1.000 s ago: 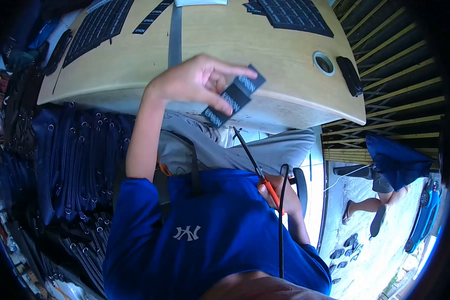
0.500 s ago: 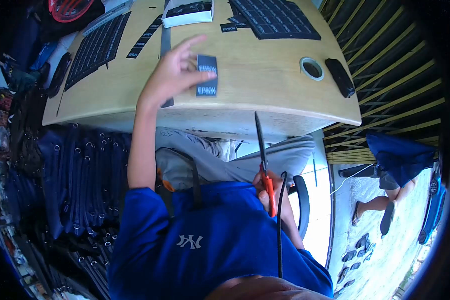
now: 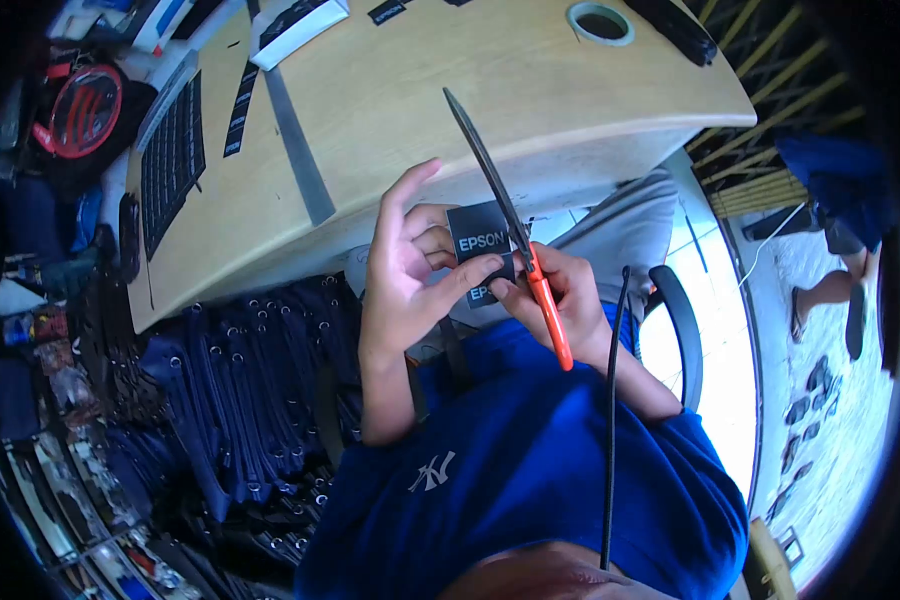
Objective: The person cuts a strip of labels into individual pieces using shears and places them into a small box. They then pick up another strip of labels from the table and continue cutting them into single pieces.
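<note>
Between thumb and fingers, my left hand [image 3: 402, 268] grips a short strip of black labels [image 3: 478, 226] printed EPSON in white. The strip is held above my lap, just off the table's front edge. My right hand [image 3: 578, 290] is closed round scissors [image 3: 550, 318] with orange handles, the long dark blades together and pointing up toward the table. Its fingertips are right at the strip's right edge, beside my left thumb. The blades overlap the edge of the labels in this view.
The wooden table [image 3: 390, 120] carries a grey strip [image 3: 295, 150], a white box [image 3: 300, 30], a tape roll [image 3: 600, 24], a black case [image 3: 673, 28] and a label sheet [image 3: 173, 165]. Dark blue straps [image 3: 230, 400] with metal rings hang at left. Another person's leg [image 3: 825, 295] shows at right.
My left hand has brought the labels from over the table down toward my lap. My right hand has come up with the scissors to meet them. The view has turned.
</note>
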`<action>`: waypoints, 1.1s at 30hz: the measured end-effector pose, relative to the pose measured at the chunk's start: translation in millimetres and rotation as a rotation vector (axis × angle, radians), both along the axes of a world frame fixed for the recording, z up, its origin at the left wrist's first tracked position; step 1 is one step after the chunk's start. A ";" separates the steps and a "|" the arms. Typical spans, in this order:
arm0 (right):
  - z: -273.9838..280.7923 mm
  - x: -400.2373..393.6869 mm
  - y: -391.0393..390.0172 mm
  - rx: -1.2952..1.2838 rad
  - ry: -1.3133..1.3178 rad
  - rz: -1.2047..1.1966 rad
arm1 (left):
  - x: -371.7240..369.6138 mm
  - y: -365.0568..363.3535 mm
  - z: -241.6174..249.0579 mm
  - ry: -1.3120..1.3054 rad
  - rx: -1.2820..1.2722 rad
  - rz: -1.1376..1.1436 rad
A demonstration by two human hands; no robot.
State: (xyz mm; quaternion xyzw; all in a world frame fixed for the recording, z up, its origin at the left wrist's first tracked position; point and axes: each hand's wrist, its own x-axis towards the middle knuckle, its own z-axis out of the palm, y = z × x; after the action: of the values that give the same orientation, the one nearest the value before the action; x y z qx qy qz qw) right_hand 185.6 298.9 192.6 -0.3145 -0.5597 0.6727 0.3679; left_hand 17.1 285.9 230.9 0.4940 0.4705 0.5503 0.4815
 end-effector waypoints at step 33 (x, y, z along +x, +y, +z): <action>-25.3 84.5 -10.6 0.027 -0.347 0.413 | -47.9 -13.1 -3.9 0.023 -0.049 -0.208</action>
State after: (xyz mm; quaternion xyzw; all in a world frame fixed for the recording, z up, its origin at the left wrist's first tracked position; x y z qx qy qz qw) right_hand 270.1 288.4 167.3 -0.2995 -0.6755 0.6620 0.1256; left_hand -30.8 272.8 227.0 0.5346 0.4357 0.4798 0.5424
